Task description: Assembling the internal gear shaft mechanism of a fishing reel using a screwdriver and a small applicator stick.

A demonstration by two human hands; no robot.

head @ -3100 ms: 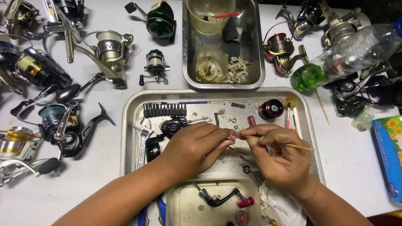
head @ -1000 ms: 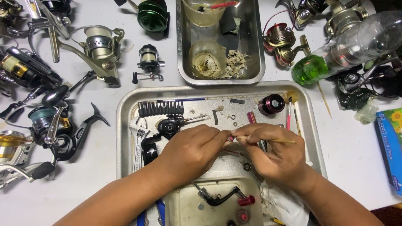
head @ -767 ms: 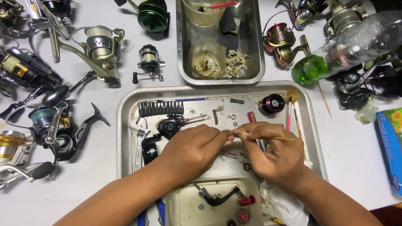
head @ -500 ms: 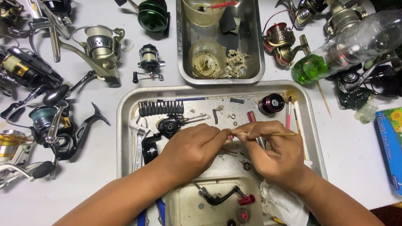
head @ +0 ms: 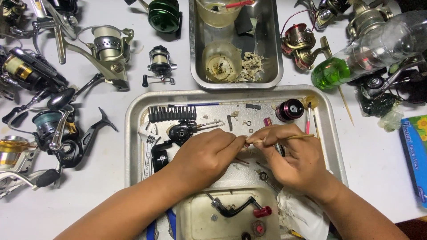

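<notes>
Grip, L: left hand (head: 205,155) curled, fingertips pinched on a tiny part (head: 246,144) at the meeting point of both hands; part mostly hidden, a bit of red shows, kind can't be told.
Grip, R: right hand (head: 297,159) clenched round a thin wooden stick (head: 297,137), held pencil-style, tip at the tiny part.
Where: both hands over the middle of the big metal tray (head: 133,133), part held just above its floor, not resting on it as far as I can see.
Progress (a judgement): mid-job. A reel looks stripped, w/ bits spread over the tray, so disassembly seems mostly done; detail work on one small piece is in hand; nothing looks put back together yet.
Near hands: black reel body (head: 181,132) just left of the fingers, dark red spool (head: 289,109) above the R hand, black bit rack (head: 172,114) along the tray's top, adjustable wrench (head: 147,149) at its left wall.
Below: shallow plastic lid (head: 200,220) holding a black crank handle (head: 233,209) w/ red knob; crumpled white tissue (head: 302,213) by the R wrist.
Materials: tray dull brushed steel, scuffed; stick pale, slim, straight; spool glossy anodised; tissue soft, creased.
Farther out: deep steel pan (head: 273,53) w/ murky cups, spinning reels (head: 109,49) on the white table (several, mixed colours), clear bottle w/ green liquid (head: 356,53) at right.
</notes>
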